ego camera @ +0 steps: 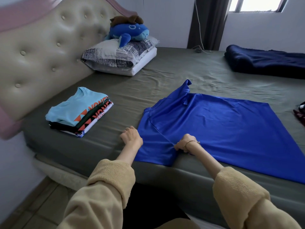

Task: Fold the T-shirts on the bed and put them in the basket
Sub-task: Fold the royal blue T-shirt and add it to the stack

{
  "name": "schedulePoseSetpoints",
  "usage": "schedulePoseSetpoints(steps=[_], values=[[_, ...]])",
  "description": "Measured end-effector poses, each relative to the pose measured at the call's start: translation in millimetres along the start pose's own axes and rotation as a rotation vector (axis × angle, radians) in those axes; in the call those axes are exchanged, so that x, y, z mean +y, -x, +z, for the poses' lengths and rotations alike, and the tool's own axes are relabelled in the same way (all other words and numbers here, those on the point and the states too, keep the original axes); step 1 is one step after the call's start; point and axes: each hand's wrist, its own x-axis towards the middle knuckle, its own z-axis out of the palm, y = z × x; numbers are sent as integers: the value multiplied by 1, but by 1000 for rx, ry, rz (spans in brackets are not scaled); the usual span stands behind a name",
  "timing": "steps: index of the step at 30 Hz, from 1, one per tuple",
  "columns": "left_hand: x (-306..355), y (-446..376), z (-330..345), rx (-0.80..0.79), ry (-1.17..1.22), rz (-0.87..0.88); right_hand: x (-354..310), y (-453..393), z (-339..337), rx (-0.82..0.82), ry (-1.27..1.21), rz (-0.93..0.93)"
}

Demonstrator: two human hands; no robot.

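A bright blue T-shirt (214, 126) lies spread flat on the grey-green bed sheet (165, 71), with its near sleeve at the bed's front edge. My left hand (131, 136) is closed on the left edge of that sleeve. My right hand (187, 142), with a bracelet on the wrist, pinches the fabric where the sleeve meets the body. A stack of several folded T-shirts (79, 111), light blue on top, sits to the left near the headboard. No basket is in view.
Pillows (118, 57) with a blue plush toy (128, 32) lie by the tufted headboard (41, 47). A dark navy blanket (267, 61) is at the far right. More clothing (300, 113) shows at the right edge. Tiled floor lies lower left.
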Motion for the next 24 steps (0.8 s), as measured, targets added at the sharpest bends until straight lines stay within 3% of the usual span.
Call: schedulePoseSetpoints(steps=[8,18,24], values=[[43,-63,-7,-13,232,-6,-11,-73,-37,141,35,-34],[124,-177,-7,-78,70,187,-42,-196,-108,266,7,-75],[169,-229,-21,-333,291,398,-52,-244,-143,243,-137,-138]])
